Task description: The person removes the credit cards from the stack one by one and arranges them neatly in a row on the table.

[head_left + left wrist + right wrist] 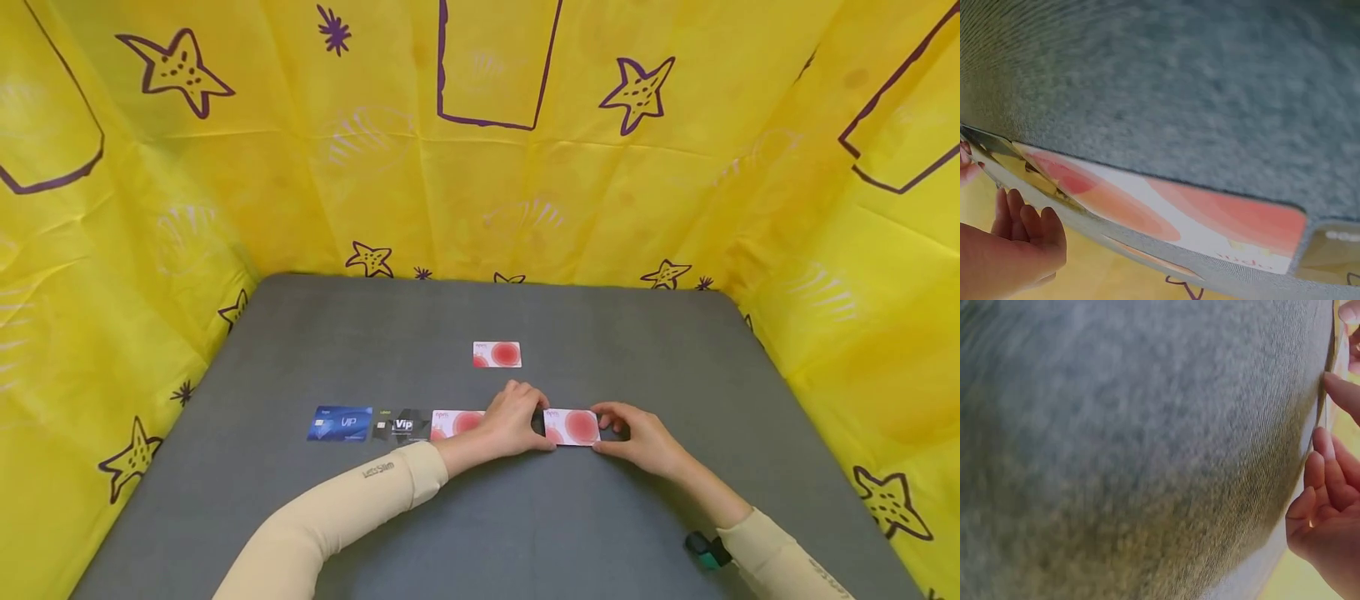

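Both hands are at a white card with red circles (572, 427), close over the dark table. My left hand (513, 421) pinches its left end, thumb at the lower corner and fingers at the upper one. The opposite end is pinched by my right hand (647, 437), thumb below and fingers above. Left of it, partly covered by the left hand, runs a row of cards: a blue VIP card (341, 424), a black Vip card (405, 423) and a second red-circled card (455, 423). A dark card (1035, 172) adjoins that one in the left wrist view, mostly hidden in the head view.
Another red-circled card (497, 354) lies alone farther back on the grey table (630, 350). Yellow cloth (480, 192) with drawn stars hangs along the back and both sides. A dark band with a green part (708, 550) is at the right wrist.
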The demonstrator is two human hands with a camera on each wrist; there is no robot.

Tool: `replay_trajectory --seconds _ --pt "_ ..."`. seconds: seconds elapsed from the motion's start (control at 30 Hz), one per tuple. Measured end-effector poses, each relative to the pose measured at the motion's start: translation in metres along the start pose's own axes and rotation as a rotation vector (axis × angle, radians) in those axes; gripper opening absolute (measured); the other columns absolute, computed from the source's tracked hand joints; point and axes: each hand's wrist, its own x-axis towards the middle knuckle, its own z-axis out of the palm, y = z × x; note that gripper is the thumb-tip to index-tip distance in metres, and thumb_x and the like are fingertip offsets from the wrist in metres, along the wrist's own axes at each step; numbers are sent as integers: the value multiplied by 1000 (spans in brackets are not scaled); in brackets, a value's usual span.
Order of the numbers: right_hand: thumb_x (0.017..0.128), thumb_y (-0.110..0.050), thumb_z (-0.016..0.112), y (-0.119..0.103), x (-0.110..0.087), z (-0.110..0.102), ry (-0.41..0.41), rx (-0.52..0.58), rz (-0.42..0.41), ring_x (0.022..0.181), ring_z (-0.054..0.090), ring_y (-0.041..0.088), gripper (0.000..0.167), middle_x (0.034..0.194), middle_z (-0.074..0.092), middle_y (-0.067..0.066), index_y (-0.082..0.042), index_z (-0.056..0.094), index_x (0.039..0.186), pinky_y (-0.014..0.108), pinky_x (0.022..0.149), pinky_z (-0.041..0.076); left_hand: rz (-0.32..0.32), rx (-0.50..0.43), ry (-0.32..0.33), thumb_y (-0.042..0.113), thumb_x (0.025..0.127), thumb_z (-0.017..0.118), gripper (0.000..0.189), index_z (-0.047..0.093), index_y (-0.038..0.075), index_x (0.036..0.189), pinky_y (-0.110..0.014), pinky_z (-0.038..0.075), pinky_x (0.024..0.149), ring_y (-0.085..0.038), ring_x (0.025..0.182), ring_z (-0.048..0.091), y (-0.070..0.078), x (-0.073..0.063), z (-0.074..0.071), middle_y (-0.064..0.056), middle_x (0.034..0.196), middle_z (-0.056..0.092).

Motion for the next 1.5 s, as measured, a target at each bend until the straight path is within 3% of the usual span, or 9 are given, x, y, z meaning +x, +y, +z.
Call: replay_trajectory --seconds 0.3,0.57,0.9,1.5 --pt "73 -21 86 5 -5 -4 -7 -38 1 83 53 16 48 92 61 -3 -10 66 115 29 74 45 -12 -9 -28 43 69 86 49 66 15 104 -33 42 87 -18 101 47 6 3 3 2 102 59" --pt "74 -22 86 6 -5 -4 0 -44 -46 82 52 17 47 92 60 -1 -8 66 113 31 72 45 -40 -19 -45 44 69 85 50 67 15 105 -33 40 89 -18 103 45 5 1 4 2 103 57" --pt "75 -26 86 6 -5 -3 -27 -44 5 84 51 16 48 93 57 -4 -11 66 115 32 75 44 -46 -28 -56 43 70 85 49 67 15 105 -32 39 88 -19 101 45 3 1 5 2 104 55" --pt "73 -25 87 9 -5 1 -5 -41 8 85 50 15 49 94 59 -5 -11 66 115 31 75 42 -20 -44 -63 41 70 86 48 67 13 105 -32 40 88 -20 101 46 -1 0 4 0 103 56"
